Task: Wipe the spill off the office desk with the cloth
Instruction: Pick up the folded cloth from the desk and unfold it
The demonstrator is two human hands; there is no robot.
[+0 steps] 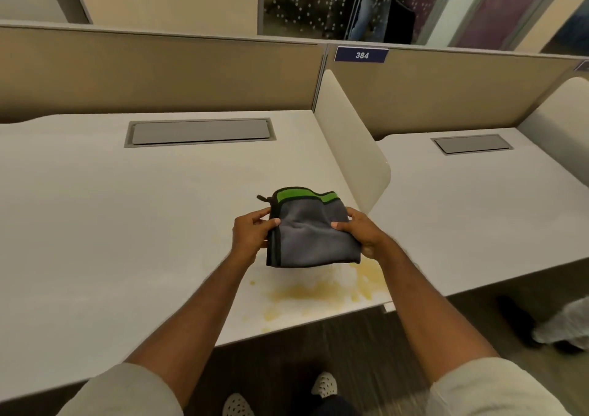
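- You have one cloth [310,231], two hands on it, one spill [322,291], two desks, two grey cable flaps and one number plate.
- Your left hand [251,235] pinches the cloth's left edge, thumb on top and fingers curled under it.
- Your right hand [363,232] pinches the right edge the same way, thumb [342,225] lying flat on the grey face.
- The cloth is folded into a rough square, grey with black piping, a bright green band along its far edge and a small black loop at the far left corner.
- You hold it in the air above the near right part of the office desk [111,224], just beyond the spill and not touching it.
- The spill is a yellowish, patchy stain with scattered drops, running to the desk's front edge.
- One flap [199,132] sits in this desk, the other [471,144] in the neighbouring desk [478,208], with a rounded divider [350,141] between the two.
- The plate [361,54] on the back partition reads 384.
- The cloth covers the far edge of the spill, and your right wrist covers part of its right side.
- Your fingers under the cloth are hidden.
- Behind the glass everything is blurred.
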